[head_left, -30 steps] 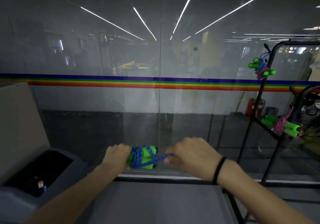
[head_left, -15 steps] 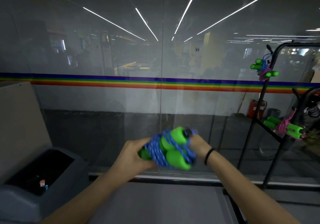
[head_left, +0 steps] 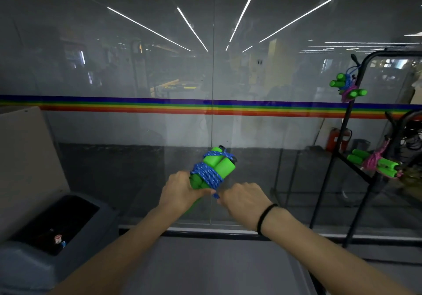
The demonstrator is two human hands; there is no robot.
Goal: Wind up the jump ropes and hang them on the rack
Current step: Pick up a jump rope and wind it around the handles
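Bundle: blue jump rope point(head_left: 209, 176) wound round its green handles point(head_left: 219, 164), held out front, well left of the rack point(head_left: 349, 134).
Change: a moment ago it lay crosswise; now it is tipped up with the tail drawn down, so the winding looks nearly tied off.
Axis: lower-left to upper-right, free ends up.
Left hand point(head_left: 182, 194): curled round the handles' lower ends.
Right hand point(head_left: 242, 200): pinching the rope's tail.

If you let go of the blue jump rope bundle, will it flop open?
Probably the blue cord would loosen, since the right hand pinches its loose end. The green handles look like foam, so likely light and squashy.
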